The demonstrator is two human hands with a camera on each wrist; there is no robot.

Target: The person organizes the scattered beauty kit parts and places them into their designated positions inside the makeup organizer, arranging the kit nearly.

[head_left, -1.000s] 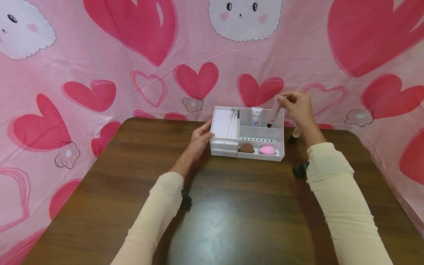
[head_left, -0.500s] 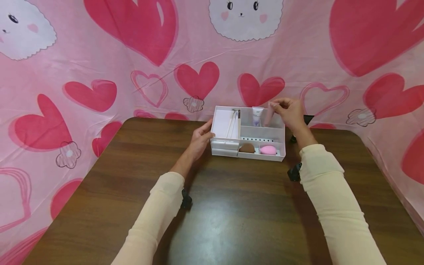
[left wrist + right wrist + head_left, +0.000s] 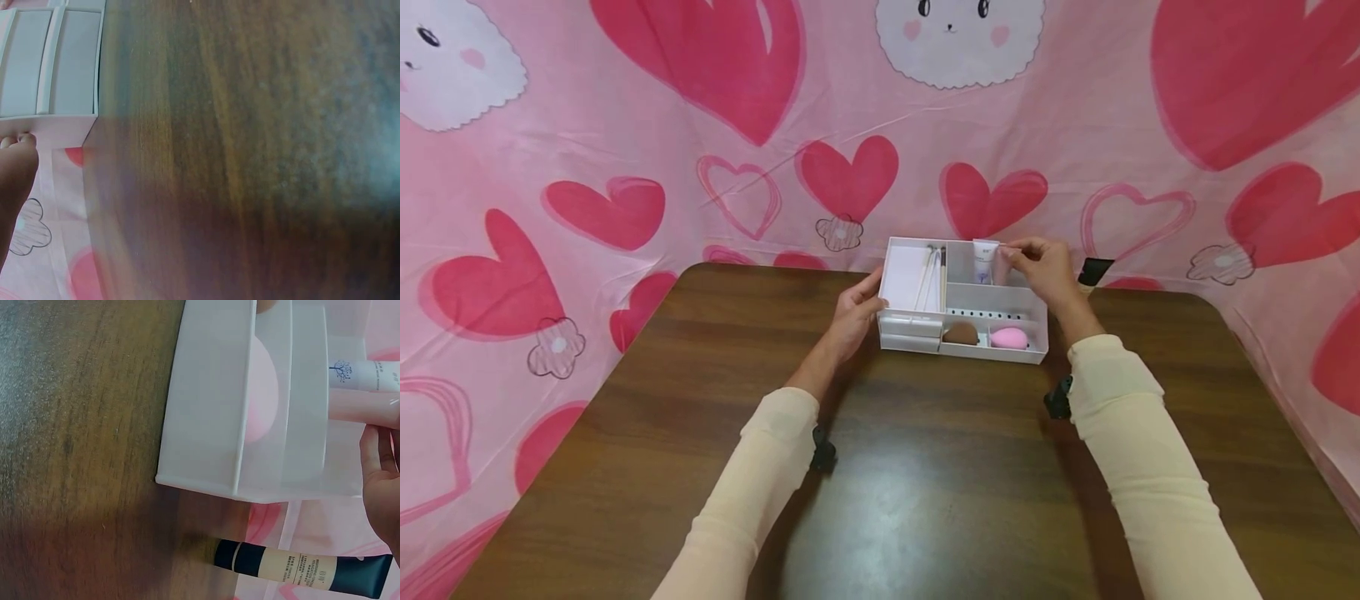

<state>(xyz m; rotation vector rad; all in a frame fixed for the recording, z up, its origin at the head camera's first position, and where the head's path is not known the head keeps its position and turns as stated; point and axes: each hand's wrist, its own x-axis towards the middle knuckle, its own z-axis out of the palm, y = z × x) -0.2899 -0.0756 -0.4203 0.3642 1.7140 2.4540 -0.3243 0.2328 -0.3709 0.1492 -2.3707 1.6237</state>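
A white desktop organizer stands toward the back of the table. My right hand pinches the upper end of a pink squeeze tube, whose lower part is down in the back right compartment. Right beside it in that compartment stands a white tube with a purple-blue tree print. The fingers of my left hand press against the organizer's left outer wall, with the thumb at the front corner. Cotton swabs or thin sticks lie in the left section.
Front compartments hold a brown sponge and a pink makeup sponge. Two small drawers sit at front left. A cream tube with black ends stands upright right of the organizer, partly behind my right hand. A heart-print cloth hangs behind.
My right hand has moved left and lowered the pink tube into the back compartment next to the white tube. The left hand has stayed at the organizer's side.
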